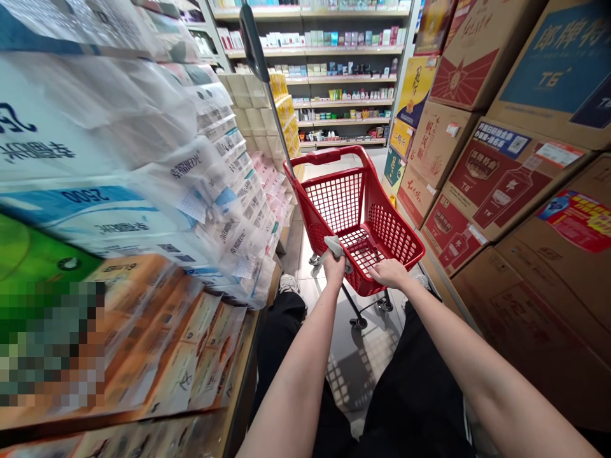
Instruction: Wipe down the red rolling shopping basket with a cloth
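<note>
Red shopping cart (pixel 394 232), one, on aisle floor (pixel 341 350); left hand (pixel 335 264), grip clamped on grey cloth (pixel 333 245) at near rim (pixel 361 278); right hand (pixel 390 272) at same rim, closure unclear; step, seemingly wiping; next calls for cloth pressed along rim, cart steadied.

Left: stacked white plastic-wrapped packs (pixel 157 152); nearer and lower, orange packs (pixel 138 356) in a row. Right: printed cardboard cartons (pixel 501 175), stacked several high. Rear: shelving (pixel 353 50), tiers lined with small boxes (pixel 344 38); yellow packs (pixel 285 111) stacked near its left side.
</note>
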Motion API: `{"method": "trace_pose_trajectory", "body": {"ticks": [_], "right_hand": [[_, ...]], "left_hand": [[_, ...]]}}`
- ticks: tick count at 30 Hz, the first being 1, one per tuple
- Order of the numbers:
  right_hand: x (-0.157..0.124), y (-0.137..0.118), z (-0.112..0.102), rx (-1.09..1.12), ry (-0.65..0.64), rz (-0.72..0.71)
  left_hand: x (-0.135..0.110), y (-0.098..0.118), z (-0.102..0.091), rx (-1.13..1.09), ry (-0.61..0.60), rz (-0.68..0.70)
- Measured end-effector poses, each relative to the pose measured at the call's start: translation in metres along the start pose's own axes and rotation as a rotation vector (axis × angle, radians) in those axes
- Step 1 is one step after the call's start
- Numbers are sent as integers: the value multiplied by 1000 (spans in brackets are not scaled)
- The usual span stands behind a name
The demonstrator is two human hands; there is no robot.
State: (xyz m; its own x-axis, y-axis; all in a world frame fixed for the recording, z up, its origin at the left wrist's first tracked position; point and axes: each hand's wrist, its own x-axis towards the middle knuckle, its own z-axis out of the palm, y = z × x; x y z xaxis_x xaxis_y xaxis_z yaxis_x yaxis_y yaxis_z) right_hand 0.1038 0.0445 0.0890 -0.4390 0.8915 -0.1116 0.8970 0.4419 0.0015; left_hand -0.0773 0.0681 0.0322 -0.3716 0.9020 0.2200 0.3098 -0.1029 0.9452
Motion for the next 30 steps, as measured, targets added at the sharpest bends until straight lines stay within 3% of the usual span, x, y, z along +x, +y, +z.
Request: {"method": "trace_pose_trajectory", "body": {"ticks": [6,10,15,19,26,30], "right_hand": [[-3,-5,-2,143,59,176],[8,-33,-8,311,146,308],[18,-63,-5,381,154,320],[15,-58,3,399,152,273],[12,-39,7,352,168,280],[12,-30,7,348,152,267]], "left_hand": [[-5,3,1,79,22,0],[-4,3,0,117,10,-5],[-7,8,2,113,16,-4],[-9,1,2,14,2,4],[-14,-39,-11,-187,128,-236],[-5,-26,-3,-330,94,-157]]}}
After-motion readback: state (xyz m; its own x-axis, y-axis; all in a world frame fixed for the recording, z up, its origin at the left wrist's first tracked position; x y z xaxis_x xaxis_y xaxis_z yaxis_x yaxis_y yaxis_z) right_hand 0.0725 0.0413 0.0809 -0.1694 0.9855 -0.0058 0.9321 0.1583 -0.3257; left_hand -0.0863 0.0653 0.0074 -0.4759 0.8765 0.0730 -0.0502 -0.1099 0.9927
